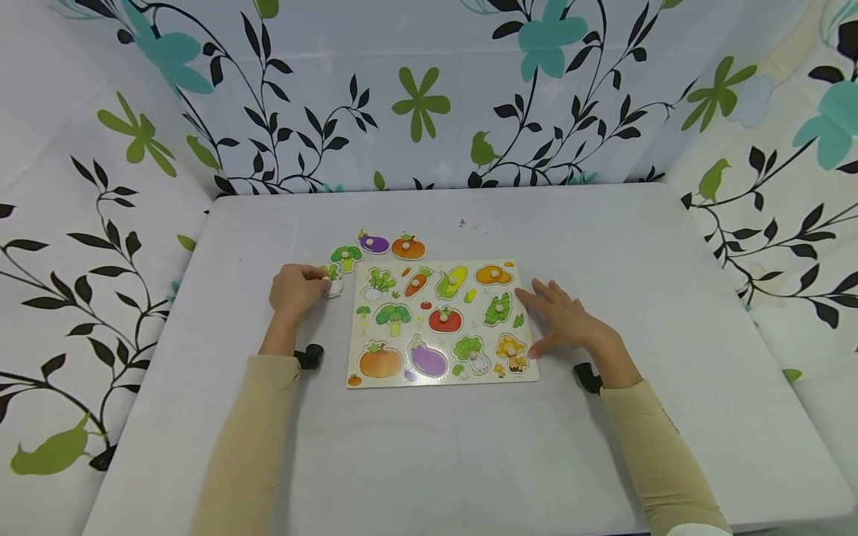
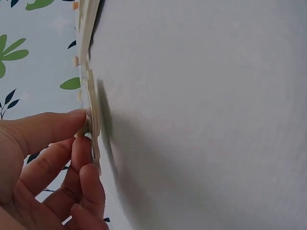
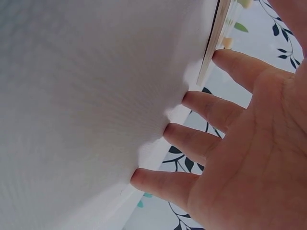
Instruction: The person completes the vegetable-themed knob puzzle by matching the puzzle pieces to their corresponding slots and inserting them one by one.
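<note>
A vegetable peg puzzle board [image 1: 418,380] lies flat on the white table, printed with colourful vegetables. At its left, my left hand [image 1: 295,289] pinches a green-and-white vegetable puzzle piece [image 1: 332,288]. In the left wrist view this wooden piece [image 2: 94,115] appears edge-on, just off the cloth, with the thumb and index finger on its knob. My right hand [image 1: 559,318] spreads its fingers along the board's right edge. Seen from the right wrist, its fingertips [image 3: 140,176] rest on the cloth and one touches the board's side [image 3: 214,40].
Just beyond the board's upper left lie a broccoli piece [image 1: 346,256], an eggplant piece [image 1: 373,243] and an orange-red round vegetable piece [image 1: 408,246]. Small specks [image 1: 462,222] mark the table farther back. A leaf-patterned curtain [image 1: 422,149] hangs behind the table.
</note>
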`<state>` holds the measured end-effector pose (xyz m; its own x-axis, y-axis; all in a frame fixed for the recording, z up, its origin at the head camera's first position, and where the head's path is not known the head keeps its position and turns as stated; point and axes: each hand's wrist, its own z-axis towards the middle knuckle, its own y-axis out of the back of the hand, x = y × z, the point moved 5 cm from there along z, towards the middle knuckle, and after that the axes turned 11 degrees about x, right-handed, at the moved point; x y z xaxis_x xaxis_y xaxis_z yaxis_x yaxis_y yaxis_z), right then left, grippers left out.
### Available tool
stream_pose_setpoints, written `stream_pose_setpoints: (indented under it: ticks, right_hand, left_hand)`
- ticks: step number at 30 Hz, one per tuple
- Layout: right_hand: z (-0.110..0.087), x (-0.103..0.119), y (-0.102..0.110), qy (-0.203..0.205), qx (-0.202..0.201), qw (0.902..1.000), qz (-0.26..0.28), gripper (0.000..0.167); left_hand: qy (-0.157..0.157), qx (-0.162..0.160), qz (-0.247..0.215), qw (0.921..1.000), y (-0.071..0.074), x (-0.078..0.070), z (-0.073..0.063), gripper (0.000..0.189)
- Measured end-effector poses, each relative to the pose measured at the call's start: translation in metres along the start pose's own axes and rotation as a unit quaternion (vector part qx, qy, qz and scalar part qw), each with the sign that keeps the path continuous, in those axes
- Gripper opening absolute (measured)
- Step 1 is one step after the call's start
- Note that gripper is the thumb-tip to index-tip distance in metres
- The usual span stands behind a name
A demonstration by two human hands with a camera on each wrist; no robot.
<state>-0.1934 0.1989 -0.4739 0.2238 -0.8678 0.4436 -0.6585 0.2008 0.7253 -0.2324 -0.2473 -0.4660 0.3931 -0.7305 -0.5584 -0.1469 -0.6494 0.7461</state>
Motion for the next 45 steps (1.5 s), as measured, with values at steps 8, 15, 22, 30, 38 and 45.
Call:
stream_pose_setpoints:
  ticks: [8, 15, 22, 30, 38, 45]
  right_hand:
    - [-0.002, 0.001, 0.002, -0.002, -0.001, 1.0, -0.005, 0.114]
    - [0.001, -0.001, 0.0, -0.002, 0.001, 1.0, -0.003, 0.114]
    - [0.0, 0.001, 0.0, 0.001, 0.002, 1.0, 0.002, 0.114]
    - [-0.001, 0.002, 0.001, 0.001, 0.0, 1.0, -0.001, 0.114]
    - [0.0, 0.002, 0.001, 0.005, -0.007, 1.0, 0.001, 0.115]
    - [0.001, 0.0, -0.001, 0.002, -0.005, 1.0, 0.003, 0.115]
  left_hand:
    - [-0.099, 0.062, 0.053, 0.9918, -0.007, -0.033, -0.005, 0.024]
    - [-0.161, 0.108, 0.114, 0.9744, -0.026, -0.061, -0.005, 0.02]
    - [-0.163, 0.123, 0.137, 0.9693, -0.039, -0.067, -0.002, 0.023]
    - [-0.16, 0.123, 0.163, 0.9657, -0.045, -0.069, -0.001, 0.023]
    - [-0.167, 0.118, 0.179, 0.9623, -0.045, -0.072, -0.003, 0.019]
    - [-0.178, 0.127, 0.125, 0.9677, -0.039, -0.066, -0.004, 0.029]
